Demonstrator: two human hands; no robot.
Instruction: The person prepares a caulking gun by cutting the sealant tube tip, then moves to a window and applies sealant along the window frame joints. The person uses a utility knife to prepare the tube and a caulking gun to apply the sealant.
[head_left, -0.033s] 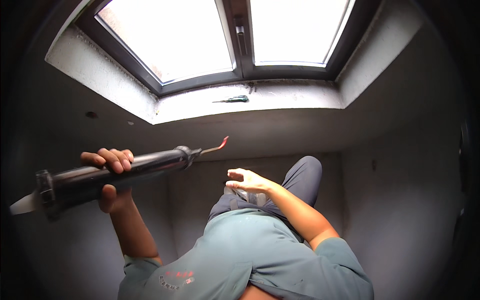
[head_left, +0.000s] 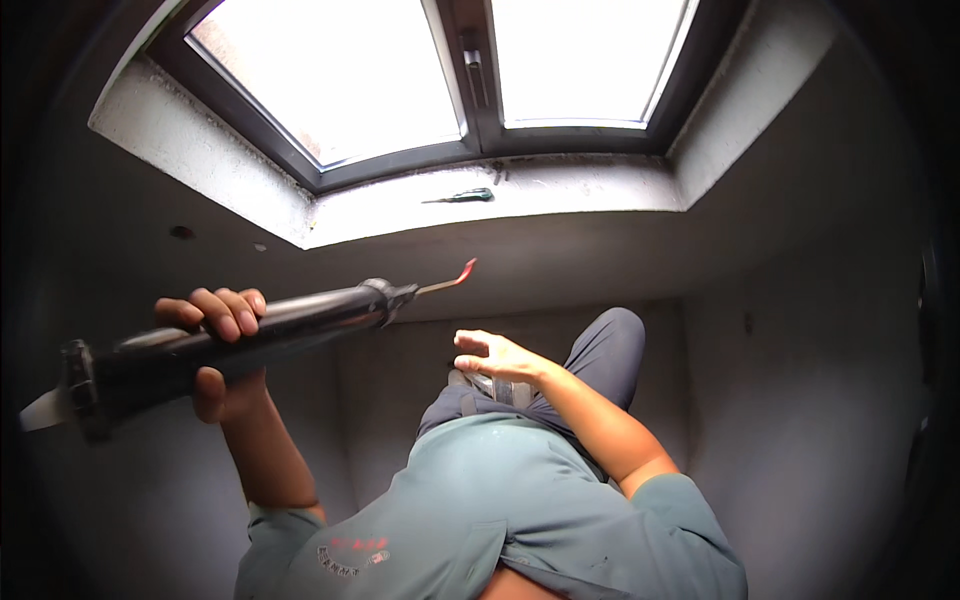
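My left hand (head_left: 228, 385) is wrapped round the barrel of a caulking gun (head_left: 310, 318), raised at the left. It has a long dark cylinder, with a white nozzle (head_left: 45, 411) at its left end. From the right end sticks a thin metal rod with a red hooked tip (head_left: 467, 271). Its handle and trigger cannot be made out. My right hand (head_left: 505, 360) hovers in front of my waist, thumb and fingers apart, with nothing visible in it. On the windowsill beyond lies a screwdriver (head_left: 474, 195) with a dark green handle.
Ahead is a dark-framed window (head_left: 478, 95) with two panes and a handle in the middle. Below it runs a pale, rough sill (head_left: 590, 190). Grey walls (head_left: 790, 350) stand on both sides. My bent knee (head_left: 612, 345) rises behind my right forearm.
The caulking gun has shifted slightly, its red hooked tip moving a little right and up. My left hand moves with it; my right hand stays nearly still.
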